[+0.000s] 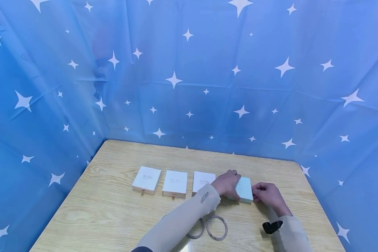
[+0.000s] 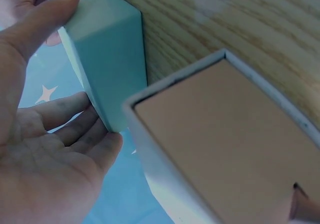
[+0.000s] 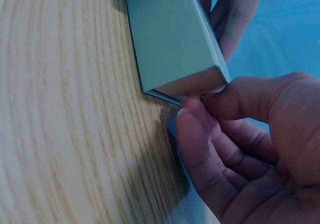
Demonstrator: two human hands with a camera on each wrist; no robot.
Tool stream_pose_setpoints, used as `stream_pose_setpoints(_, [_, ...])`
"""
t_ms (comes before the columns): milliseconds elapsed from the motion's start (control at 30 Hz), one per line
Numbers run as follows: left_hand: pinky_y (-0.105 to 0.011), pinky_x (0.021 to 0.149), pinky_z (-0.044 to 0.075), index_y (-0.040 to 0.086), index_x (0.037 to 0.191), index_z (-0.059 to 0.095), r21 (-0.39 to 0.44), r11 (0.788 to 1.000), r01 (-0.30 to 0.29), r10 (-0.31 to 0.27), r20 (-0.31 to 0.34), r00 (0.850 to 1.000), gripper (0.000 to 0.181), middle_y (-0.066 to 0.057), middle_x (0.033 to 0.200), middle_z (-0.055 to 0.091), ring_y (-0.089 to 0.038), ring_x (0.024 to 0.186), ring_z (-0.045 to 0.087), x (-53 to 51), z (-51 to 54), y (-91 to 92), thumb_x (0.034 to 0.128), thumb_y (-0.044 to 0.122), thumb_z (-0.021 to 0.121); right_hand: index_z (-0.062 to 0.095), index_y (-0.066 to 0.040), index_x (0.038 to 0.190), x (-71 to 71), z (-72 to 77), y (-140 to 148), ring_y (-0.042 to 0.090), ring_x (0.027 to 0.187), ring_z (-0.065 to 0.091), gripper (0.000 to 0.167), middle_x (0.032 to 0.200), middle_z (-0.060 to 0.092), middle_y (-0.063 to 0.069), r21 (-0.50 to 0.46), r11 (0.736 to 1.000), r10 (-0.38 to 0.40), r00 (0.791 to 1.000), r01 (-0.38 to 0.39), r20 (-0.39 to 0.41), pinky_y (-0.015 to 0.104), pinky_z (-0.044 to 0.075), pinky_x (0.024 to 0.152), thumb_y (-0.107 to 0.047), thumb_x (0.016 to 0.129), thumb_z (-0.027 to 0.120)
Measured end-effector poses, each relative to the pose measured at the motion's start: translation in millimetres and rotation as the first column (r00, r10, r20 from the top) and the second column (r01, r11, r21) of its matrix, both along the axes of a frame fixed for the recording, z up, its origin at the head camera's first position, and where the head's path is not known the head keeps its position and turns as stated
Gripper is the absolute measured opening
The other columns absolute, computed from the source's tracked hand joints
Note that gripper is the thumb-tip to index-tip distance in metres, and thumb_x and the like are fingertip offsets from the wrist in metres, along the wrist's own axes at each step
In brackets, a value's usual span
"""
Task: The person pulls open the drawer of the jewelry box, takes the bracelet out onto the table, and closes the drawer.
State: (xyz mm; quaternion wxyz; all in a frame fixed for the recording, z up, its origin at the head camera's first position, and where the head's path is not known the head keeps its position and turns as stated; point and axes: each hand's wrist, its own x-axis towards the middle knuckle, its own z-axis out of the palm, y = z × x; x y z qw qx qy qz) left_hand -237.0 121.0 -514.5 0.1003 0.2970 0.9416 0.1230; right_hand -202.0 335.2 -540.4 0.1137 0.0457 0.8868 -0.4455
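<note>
A mint-green drawer-style box (image 1: 244,189) lies at the right end of a row of boxes on the table. My left hand (image 1: 228,183) holds it from its left side, with the thumb on one long side and the fingers along the opposite side. At the box's right end, my right hand (image 1: 269,196) pinches with thumb and index finger (image 3: 192,134) at the pinkish drawer front (image 3: 192,85). Those fingertips hide most of the pull tab there. Just left of the green box is a white box (image 1: 203,177), partly covered by my left forearm.
Two more white boxes (image 1: 147,177) (image 1: 175,182) with small tabs continue the row leftward. Nearer me, two greyish rings (image 1: 217,239) (image 1: 194,237) lie on the wooden table (image 1: 107,196), one partly behind my left sleeve. A blue star-patterned curtain (image 1: 204,70) stands behind and beside the table.
</note>
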Motion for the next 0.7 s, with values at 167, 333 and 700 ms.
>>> stream_pose_setpoints(167, [-0.018, 0.092, 0.048, 0.022, 0.147, 0.052, 0.000, 1.000, -0.006, 0.006, 0.007, 1.000, 0.090, 0.008, 0.132, 0.056, -0.004, 0.114, 0.052, 0.3, 0.2, 1.2, 0.0716, 0.054, 0.090, 0.071, 0.006, 0.108, -0.3, 0.7, -0.1, 0.020, 0.074, 0.071, 0.024, 0.085, 0.074, 0.009, 0.011, 1.000, -0.024, 1.000, 0.024, 0.004, 0.032, 0.061, 0.066, -0.016, 0.101, 0.062])
stream_pose_setpoints(333, [-0.018, 0.093, 0.049, 0.022, 0.148, 0.052, 0.005, 1.000, -0.011, 0.011, 0.021, 1.000, 0.090, 0.008, 0.135, 0.056, -0.005, 0.116, 0.052, 1.6, 0.4, 1.9, 0.0718, 0.053, 0.090, 0.071, 0.006, 0.108, 1.6, -0.1, -0.6, 0.020, 0.073, 0.071, 0.024, 0.084, 0.073, 0.009, 0.022, 0.999, -0.036, 0.999, 0.036, -0.004, 0.032, 0.061, 0.066, -0.016, 0.100, 0.063])
stream_pose_setpoints(700, [-0.018, 0.093, 0.049, 0.021, 0.148, 0.052, 0.017, 1.000, -0.013, 0.012, 0.018, 1.000, 0.090, 0.007, 0.134, 0.056, -0.005, 0.113, 0.052, 1.5, -0.8, -0.1, 0.0718, 0.052, 0.091, 0.071, 0.006, 0.105, 2.8, -1.8, 7.4, 0.017, 0.072, 0.070, 0.023, 0.083, 0.073, 0.008, 0.066, 0.997, -0.044, 0.998, 0.047, -0.036, 0.029, 0.059, 0.064, -0.014, 0.099, 0.061])
